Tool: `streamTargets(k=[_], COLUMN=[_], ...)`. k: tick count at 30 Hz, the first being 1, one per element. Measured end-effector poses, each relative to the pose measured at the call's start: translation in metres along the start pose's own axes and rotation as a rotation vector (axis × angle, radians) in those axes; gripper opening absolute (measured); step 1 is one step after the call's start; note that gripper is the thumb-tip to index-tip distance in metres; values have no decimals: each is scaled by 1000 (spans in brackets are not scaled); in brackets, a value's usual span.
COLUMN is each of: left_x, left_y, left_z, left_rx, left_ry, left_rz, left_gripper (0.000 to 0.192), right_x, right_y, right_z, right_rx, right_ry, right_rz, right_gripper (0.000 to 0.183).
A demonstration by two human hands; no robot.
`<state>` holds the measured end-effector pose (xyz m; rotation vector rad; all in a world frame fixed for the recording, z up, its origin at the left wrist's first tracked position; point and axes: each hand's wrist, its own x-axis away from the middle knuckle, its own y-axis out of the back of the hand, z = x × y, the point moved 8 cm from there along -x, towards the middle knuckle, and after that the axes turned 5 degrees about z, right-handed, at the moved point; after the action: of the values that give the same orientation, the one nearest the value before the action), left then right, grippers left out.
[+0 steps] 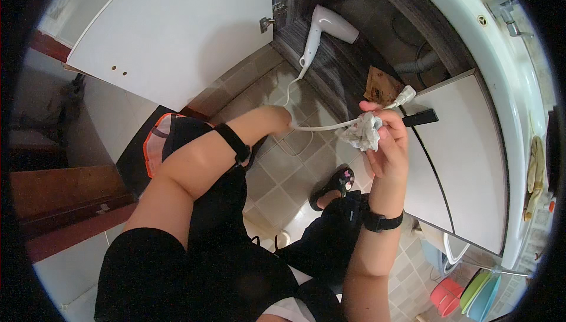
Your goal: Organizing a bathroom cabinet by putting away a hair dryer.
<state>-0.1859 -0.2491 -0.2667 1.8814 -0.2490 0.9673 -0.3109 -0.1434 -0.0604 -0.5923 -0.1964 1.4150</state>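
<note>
My right hand [389, 138] holds a crumpled white tissue or cloth [363, 132] around the white power cord [323, 128], close to its plug [406, 95]. My left hand [281, 118] is at the cord farther along; it is blurred, its fingers hidden behind the wrist, so its hold cannot be told. From there the cord hangs in a loop over the floor and runs up to a white hair dryer [329, 25], which lies on the dark wood-grain floor of the vanity cabinet.
A white cabinet door [177, 25] stands open at the left, another door [455, 158] with a black handle is at the right. Inside the cabinet are a brown packet [378, 85] and a grey drain hose [418, 65]. Colourful basins [479, 295] hang at the lower right.
</note>
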Motion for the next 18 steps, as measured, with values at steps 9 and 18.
streamTargets(k=[9,18], left_x=[35,83], left_y=[34,83], left_z=[39,25], left_rx=[9,155], left_ry=[125,1], left_rz=[-111,-378], left_gripper=[21,11], right_x=[9,3], right_y=[-2,31], right_z=[-11,-15], right_rx=[321,167], right_ry=[-129,-164], right_rz=[187,-218], right_gripper=[23,21])
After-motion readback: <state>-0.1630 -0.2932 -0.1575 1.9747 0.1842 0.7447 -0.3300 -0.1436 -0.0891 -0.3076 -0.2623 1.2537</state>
